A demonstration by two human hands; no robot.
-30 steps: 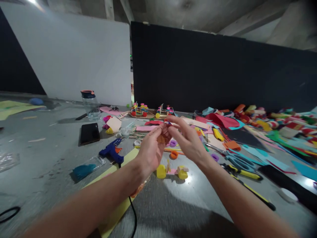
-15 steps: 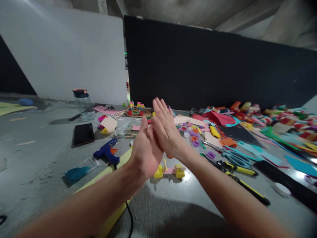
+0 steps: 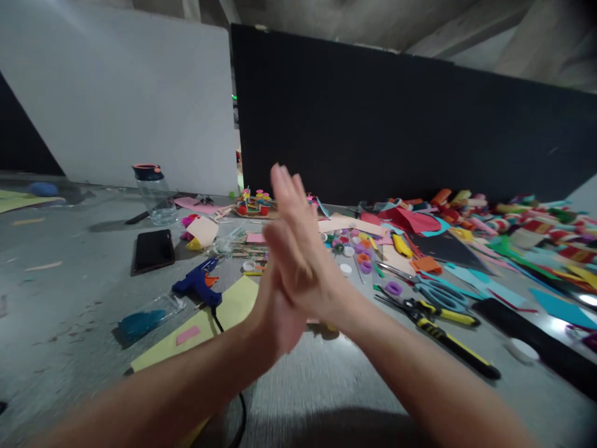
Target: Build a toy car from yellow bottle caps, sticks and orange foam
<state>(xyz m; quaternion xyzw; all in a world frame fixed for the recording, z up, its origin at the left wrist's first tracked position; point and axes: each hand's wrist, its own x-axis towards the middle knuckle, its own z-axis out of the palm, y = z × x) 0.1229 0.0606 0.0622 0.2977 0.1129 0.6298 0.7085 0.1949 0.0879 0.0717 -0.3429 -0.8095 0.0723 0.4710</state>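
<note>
Clutter is covering the grey table (image 3: 69,292). At far left a clear jar (image 3: 153,196) with an orange-rimmed lid is standing upright; what is inside it cannot be told. A black phone (image 3: 152,250) is lying flat nearer, and a clear packet (image 3: 147,318) is holding something blue. A blue glue gun (image 3: 194,285) is resting by a yellow sheet (image 3: 228,308).

In the middle, the left hand (image 3: 275,314) and right hand (image 3: 298,249) are pressing palm to palm, flat, with the right fingers pointing up and away. Neither is clasping anything, though whether something is lying between the palms is hidden. A small yellow piece (image 3: 329,326) is sitting on the table just beneath them, nearer the right wrist.

Rightward, bottle caps (image 3: 364,258), teal scissors (image 3: 441,295), a yellow-black cutter (image 3: 443,326) and paper scraps (image 3: 513,242) are lying spread.
</note>
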